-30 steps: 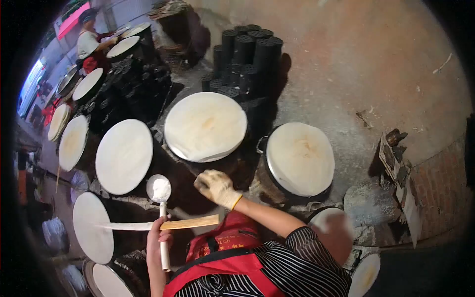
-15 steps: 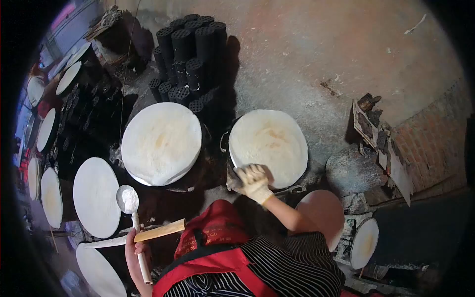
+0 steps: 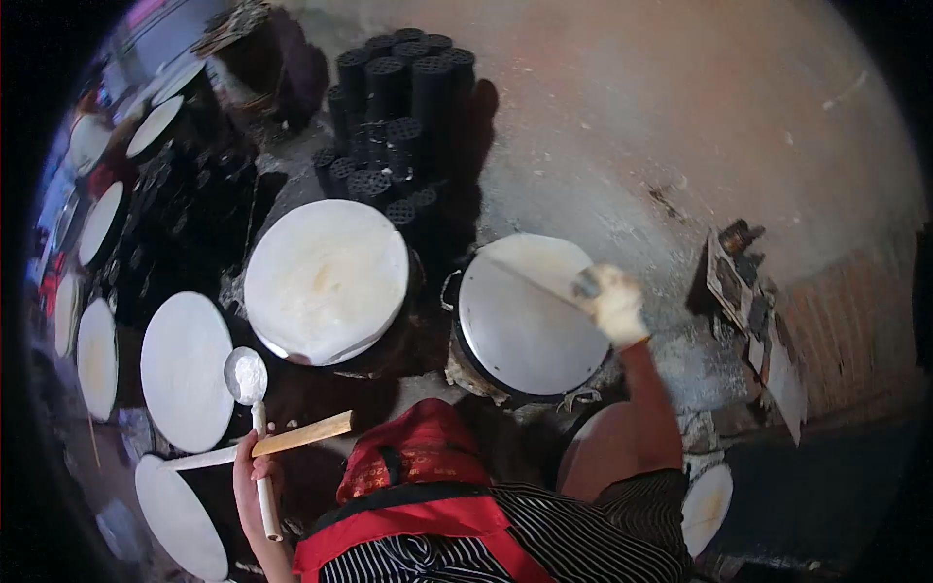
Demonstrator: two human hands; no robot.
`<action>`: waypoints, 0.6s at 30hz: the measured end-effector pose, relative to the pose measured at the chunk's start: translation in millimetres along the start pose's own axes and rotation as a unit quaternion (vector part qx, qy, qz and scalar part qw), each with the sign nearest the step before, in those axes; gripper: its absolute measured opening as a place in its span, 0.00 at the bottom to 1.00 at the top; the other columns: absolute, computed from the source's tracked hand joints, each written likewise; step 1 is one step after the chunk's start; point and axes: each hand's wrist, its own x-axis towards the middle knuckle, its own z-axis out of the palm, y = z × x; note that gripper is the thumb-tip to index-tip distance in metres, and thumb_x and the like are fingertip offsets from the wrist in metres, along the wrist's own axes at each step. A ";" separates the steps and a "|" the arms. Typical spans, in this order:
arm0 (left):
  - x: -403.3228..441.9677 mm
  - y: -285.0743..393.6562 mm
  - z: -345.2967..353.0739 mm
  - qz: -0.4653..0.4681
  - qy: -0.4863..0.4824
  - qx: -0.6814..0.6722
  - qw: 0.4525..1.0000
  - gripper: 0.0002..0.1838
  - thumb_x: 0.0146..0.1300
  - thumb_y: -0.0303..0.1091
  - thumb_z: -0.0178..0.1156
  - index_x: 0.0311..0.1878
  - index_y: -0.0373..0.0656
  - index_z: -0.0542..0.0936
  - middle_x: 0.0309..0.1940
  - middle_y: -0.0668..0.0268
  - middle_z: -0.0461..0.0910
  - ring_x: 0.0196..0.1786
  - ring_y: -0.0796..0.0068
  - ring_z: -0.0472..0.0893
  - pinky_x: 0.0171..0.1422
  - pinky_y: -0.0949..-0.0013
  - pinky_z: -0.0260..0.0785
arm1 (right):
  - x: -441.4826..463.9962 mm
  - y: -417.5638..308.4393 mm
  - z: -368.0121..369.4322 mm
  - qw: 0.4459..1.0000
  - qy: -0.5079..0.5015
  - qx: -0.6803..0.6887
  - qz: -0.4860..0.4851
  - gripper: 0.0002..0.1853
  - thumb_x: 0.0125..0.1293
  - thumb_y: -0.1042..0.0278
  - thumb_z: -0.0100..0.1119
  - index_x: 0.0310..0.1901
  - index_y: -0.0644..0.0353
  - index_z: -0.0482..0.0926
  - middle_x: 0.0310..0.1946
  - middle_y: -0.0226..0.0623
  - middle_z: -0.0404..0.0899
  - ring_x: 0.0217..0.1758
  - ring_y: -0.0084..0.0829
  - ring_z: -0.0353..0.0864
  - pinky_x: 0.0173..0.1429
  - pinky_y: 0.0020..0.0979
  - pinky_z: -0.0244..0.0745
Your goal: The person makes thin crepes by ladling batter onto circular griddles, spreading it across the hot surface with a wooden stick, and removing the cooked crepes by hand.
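My left hand (image 3: 255, 471) is closed around the handle of a ladle (image 3: 245, 377) with white paste in its bowl. The same hand grips a flat wooden stick (image 3: 309, 432) crossing the ladle handle, its left end coated white. My right hand (image 3: 620, 306), in a pale glove, is closed on a dark grey scraper-like tool, mostly hidden by the fingers. It is over the right edge of a round griddle (image 3: 525, 340). Bare grey metal shows over the griddle's lower part; a white flatbread sheet (image 3: 539, 255) covers the upper part, with a slanting edge between.
A second griddle to the left bears a white round sheet (image 3: 326, 277). Several more white rounds, including one nearby (image 3: 187, 369), stand along the left. Stacked black coal briquettes (image 3: 389, 92) stand behind. Boards and debris (image 3: 743, 282) lean at the right. Another person (image 3: 89, 141) is at far left.
My right hand has moved from the griddle's lower left edge to its right side. The white sheet has come away from the griddle's lower part. My left hand still holds ladle and stick.
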 end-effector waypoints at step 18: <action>21.7 -4.9 -26.5 0.142 0.045 -0.092 0.985 0.13 0.71 0.31 0.52 0.50 0.29 0.71 0.29 0.63 0.74 0.16 0.85 0.61 0.11 0.83 0.55 | 253.0 -275.7 168.6 0.897 0.239 0.154 -0.338 0.07 0.56 0.60 0.64 0.31 0.48 0.76 0.27 0.29 0.74 0.30 0.34 0.78 0.34 0.36 0.75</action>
